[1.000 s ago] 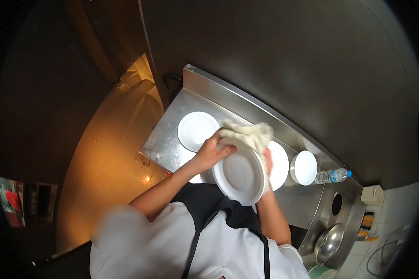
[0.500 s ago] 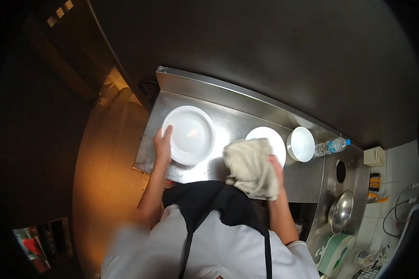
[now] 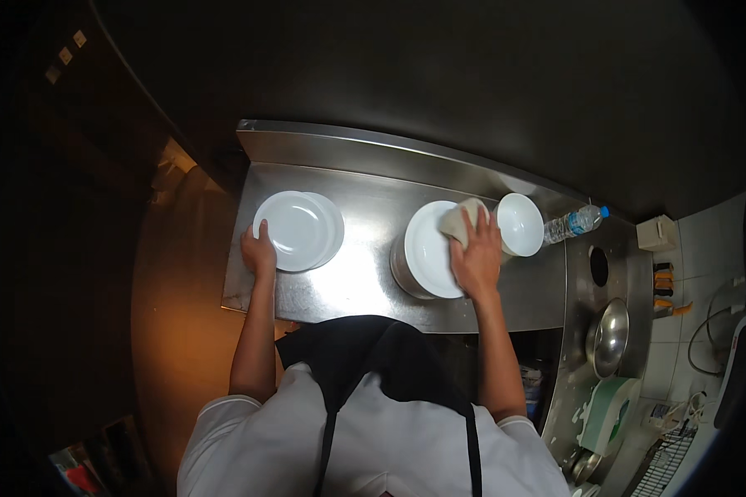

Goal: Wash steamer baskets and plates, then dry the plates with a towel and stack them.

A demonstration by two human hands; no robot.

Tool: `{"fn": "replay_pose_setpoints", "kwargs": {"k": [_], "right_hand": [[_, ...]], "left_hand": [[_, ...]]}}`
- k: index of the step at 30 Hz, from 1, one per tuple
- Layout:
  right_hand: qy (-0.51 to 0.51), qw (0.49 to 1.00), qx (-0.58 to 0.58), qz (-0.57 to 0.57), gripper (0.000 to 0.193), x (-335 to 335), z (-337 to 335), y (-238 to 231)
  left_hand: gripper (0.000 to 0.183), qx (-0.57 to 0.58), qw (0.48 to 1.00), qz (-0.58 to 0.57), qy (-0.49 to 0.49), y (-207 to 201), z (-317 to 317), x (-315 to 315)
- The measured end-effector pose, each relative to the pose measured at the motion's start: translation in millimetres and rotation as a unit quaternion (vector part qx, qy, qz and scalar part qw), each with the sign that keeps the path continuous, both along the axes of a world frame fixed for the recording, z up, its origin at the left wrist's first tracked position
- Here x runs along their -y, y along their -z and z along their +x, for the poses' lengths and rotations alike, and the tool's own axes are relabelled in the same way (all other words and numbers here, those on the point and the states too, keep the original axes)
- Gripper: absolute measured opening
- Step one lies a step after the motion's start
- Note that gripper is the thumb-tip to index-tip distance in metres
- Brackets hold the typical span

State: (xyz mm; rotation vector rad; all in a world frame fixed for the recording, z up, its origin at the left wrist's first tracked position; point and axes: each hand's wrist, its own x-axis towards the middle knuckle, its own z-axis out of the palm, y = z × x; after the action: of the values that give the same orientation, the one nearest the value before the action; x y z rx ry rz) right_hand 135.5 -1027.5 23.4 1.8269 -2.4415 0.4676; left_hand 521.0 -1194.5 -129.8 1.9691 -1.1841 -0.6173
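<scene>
Now both of the person's arms reach out over a stainless steel surface [image 3: 365, 273] that runs left to right below a dark wall. At the left, the left hand [image 3: 258, 251] rests with fingers spread flat against the near-left rim of a stack of white plates [image 3: 294, 229]; it presses on the edge rather than closing around it, so the hand is released, not grasping. The top plate sits slightly offset from the one beneath, whose rim peeks out at the right.

Toward the right, the right hand [image 3: 477, 255] lies palm down on a second stack of white plates [image 3: 427, 253], its fingers pinning a crumpled cream cloth [image 3: 462, 218] against the far-right part of the top plate. The fingers are stretched over the cloth, pressing it down rather than clenched.

Just beside that stack, on its far right, stands a white bowl [image 3: 520, 224], touching or nearly touching the cloth. Farther right a clear plastic water bottle [image 3: 574, 223] with a blue cap lies on its side. Well apart, at the near right, a metal bowl [image 3: 608, 336] sits by a round hole [image 3: 599, 266] in the steel.
</scene>
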Motion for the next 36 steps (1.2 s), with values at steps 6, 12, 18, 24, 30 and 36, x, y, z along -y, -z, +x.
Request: {"fn": "replay_pose_setpoints", "kwargs": {"k": [6, 12, 18, 24, 30, 36], "right_hand": [[-0.173, 0.984, 0.037, 0.012, 0.071, 9.1, 31.6, 0.3], [-0.279, 0.939, 0.195, 0.048, 0.065, -42.5, 49.9, -30.8], [-0.213, 0.962, 0.160, 0.058, 0.059, -91.4, 24.2, -37.4], [-0.132, 0.991, 0.005, 0.019, 0.064, -48.6, -35.5, -8.8], [-0.240, 0.959, 0.148, -0.017, 0.062, -7.7, 17.1, -2.2], [-0.285, 0.937, 0.194, 0.064, 0.062, -105.2, -14.1, -25.0]], "left_hand": [[0.042, 0.172, 0.982, -0.058, 0.045, 7.9, -21.4, 1.1], [0.042, 0.247, 0.958, -0.122, 0.076, -3.7, -57.0, -12.9], [0.052, -0.098, 0.883, -0.148, 0.435, -70.5, -186.8, -81.3], [0.055, -0.179, 0.877, -0.074, 0.439, -81.8, -218.1, -102.3], [0.046, -0.280, 0.850, -0.116, 0.432, -64.8, -219.5, -101.6], [0.045, -0.271, 0.859, -0.119, 0.418, -76.5, -218.9, -110.4]]}}
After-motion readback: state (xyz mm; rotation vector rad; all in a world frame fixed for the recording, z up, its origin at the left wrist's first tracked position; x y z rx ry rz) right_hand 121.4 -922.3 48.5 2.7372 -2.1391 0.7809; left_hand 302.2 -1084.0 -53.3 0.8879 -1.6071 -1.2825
